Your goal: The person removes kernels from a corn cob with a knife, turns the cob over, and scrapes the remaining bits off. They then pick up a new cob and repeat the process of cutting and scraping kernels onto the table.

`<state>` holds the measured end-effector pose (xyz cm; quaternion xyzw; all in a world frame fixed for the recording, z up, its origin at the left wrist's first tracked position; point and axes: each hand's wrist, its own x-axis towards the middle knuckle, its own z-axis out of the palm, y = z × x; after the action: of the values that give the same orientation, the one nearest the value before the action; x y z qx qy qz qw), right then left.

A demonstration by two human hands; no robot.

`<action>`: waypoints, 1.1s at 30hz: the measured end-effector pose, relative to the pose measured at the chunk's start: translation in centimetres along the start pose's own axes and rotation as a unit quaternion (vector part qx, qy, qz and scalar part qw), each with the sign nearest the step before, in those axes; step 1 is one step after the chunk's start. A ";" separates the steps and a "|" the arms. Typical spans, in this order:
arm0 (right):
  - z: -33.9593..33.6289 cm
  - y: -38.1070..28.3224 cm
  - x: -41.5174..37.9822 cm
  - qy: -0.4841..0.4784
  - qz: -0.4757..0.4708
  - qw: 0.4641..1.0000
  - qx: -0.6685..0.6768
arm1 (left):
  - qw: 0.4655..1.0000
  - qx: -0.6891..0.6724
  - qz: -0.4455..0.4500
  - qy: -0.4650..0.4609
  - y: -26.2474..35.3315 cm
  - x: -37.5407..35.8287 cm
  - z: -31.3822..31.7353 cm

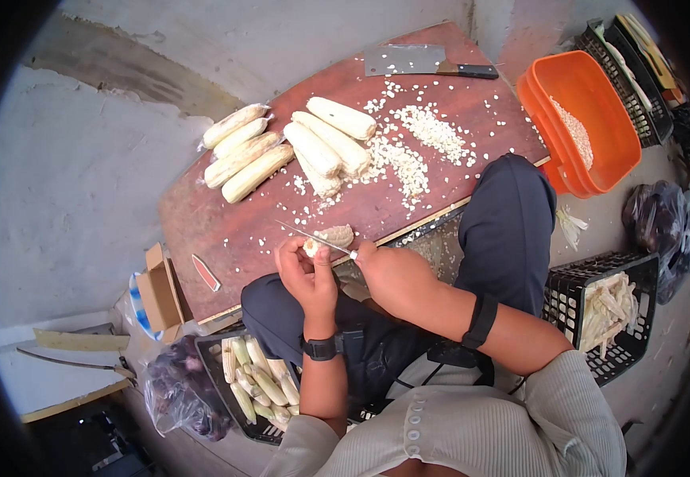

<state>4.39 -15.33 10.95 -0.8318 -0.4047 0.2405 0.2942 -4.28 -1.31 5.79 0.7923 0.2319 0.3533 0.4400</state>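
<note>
My left hand (307,274) is closed on a corn cob (335,235) at the near edge of the red table (269,230). Much of the cob looks stripped, and its pale end shows by my thumb. My right hand (384,269) is shut on the handle of a knife (313,237); its thin blade lies across the cob, pointing left. Beyond my hands, several husked ears of corn (337,143) lie together, with plastic-wrapped ears (237,147) to their left. Loose corn kernels (404,167) are heaped and scattered to the right of the ears.
A cleaver (420,61) lies at the table's far edge. The orange tub (531,103) at right holds kernels. Black crates of corn (261,381) and husks (611,310) flank my legs. A small red-and-white blade-shaped thing (206,273) lies at left, near a cardboard box (158,290).
</note>
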 end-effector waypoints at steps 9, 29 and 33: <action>0.8 0.4 2.5 0.028 -0.018 0.999 -0.005 | 0.997 0.011 0.041 -0.058 0.7 0.2 0.6; 1.5 -0.3 -1.5 0.030 -0.003 0.999 0.017 | 0.994 -0.087 -0.039 0.045 -1.1 -0.6 0.2; 2.3 -0.2 -2.2 0.049 -0.010 0.999 -0.002 | 0.996 0.051 0.000 0.076 -1.0 -0.7 0.3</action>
<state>1.57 -16.28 9.80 -0.8390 -0.3990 0.1955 0.3140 -4.53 -1.43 4.55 0.7846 0.2823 0.4007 0.3797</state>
